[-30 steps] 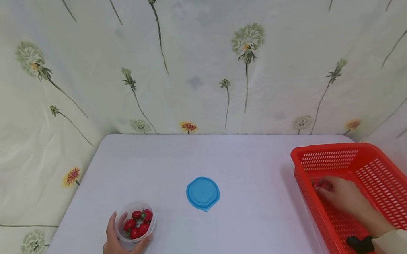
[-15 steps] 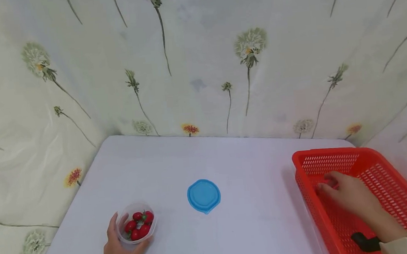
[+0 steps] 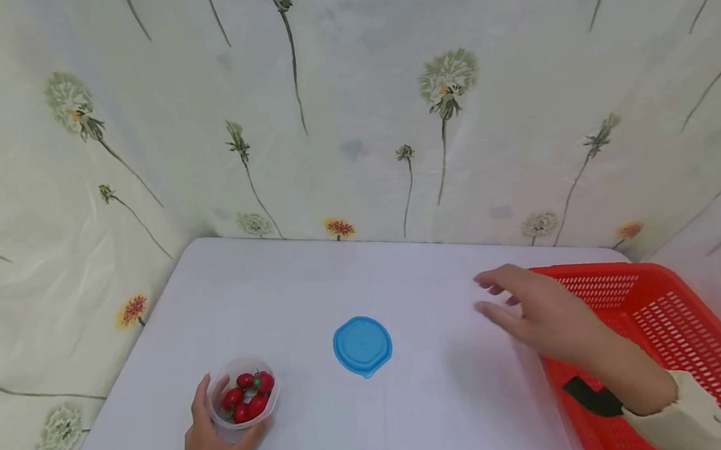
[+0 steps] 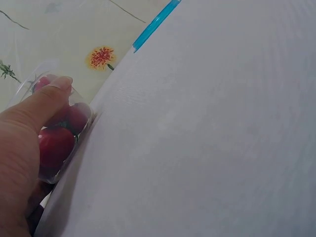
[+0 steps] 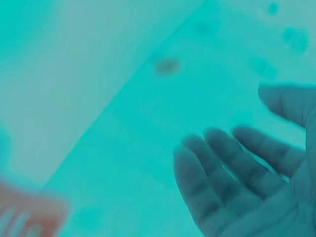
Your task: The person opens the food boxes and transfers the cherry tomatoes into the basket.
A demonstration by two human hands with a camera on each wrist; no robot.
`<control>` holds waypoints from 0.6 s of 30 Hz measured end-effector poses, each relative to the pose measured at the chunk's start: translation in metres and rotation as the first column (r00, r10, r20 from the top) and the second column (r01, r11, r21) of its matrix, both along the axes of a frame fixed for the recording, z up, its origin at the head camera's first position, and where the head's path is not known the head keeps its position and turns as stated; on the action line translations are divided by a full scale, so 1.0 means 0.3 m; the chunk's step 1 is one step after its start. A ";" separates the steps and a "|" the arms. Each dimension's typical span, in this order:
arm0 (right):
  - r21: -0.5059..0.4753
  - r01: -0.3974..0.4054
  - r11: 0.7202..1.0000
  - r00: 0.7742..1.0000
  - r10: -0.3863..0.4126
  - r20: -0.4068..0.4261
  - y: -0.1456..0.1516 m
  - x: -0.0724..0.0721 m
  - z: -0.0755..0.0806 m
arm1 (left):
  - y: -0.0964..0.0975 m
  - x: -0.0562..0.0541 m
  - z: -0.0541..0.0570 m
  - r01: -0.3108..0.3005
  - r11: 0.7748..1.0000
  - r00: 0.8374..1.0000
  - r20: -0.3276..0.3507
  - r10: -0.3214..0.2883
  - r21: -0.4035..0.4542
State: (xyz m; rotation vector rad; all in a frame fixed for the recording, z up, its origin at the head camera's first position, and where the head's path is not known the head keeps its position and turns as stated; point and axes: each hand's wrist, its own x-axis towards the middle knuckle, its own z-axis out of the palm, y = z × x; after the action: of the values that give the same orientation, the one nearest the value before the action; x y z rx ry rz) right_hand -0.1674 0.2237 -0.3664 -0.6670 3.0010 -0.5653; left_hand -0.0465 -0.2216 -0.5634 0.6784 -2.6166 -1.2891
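My left hand grips a small clear plastic container, thumb on one side and fingers on the other. Several red cherry tomatoes with green stems lie inside it. The left wrist view shows the thumb across the container's side and a tomato through the wall. My right hand is in the air over the left edge of the red basket. Its fingers are spread and slightly bent, and the right wrist view shows the palm holding nothing. A blue lid lies flat on the table between the hands.
The white table meets a floral-patterned curtain at its back and left. The slotted red basket takes up the right side; my right forearm hides part of its inside. A black piece shows at the right wrist.
My right hand has risen out of the red basket and moved left, its fingers opening out. The left hand and the container have stayed in place. The head view has shifted slightly.
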 end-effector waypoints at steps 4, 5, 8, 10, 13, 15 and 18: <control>0.089 -0.257 0.962 0.965 0.249 0.085 -0.196 0.007 -0.001 | 0.001 -0.001 -0.005 -0.004 1.000 1.000 0.016 0.004 -0.006; 0.103 -0.321 0.941 0.945 0.310 0.105 -0.248 0.007 -0.006 | 0.000 -0.003 -0.008 -0.004 1.000 1.000 0.014 0.004 -0.008; 0.127 -0.488 0.864 0.870 0.468 0.159 -0.390 0.010 -0.033 | -0.001 -0.010 -0.014 0.000 1.000 1.000 -0.010 0.000 -0.017; 0.146 -0.574 0.806 0.817 0.552 0.168 -0.477 0.015 -0.060 | -0.001 -0.014 -0.016 0.002 1.000 1.000 -0.027 -0.002 -0.023; 0.177 -0.668 0.723 0.744 0.645 0.174 -0.602 0.025 -0.101 | -0.001 -0.013 -0.016 0.004 1.000 0.999 -0.033 -0.005 -0.024; 0.183 -0.705 0.686 0.710 0.683 0.171 -0.682 0.034 -0.125 | -0.002 -0.009 -0.014 0.006 1.000 1.000 -0.030 -0.007 -0.023; 0.145 -0.750 0.645 0.661 0.736 0.146 -0.792 0.045 -0.165 | -0.003 -0.002 -0.017 0.009 0.999 0.999 -0.041 -0.011 -0.039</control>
State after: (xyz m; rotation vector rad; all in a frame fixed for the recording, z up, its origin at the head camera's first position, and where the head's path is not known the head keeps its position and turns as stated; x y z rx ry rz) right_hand -0.1540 -0.0140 -0.4159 -1.6772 2.3138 -0.2195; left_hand -0.0470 -0.2226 -0.5685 0.6263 -2.6078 -1.2383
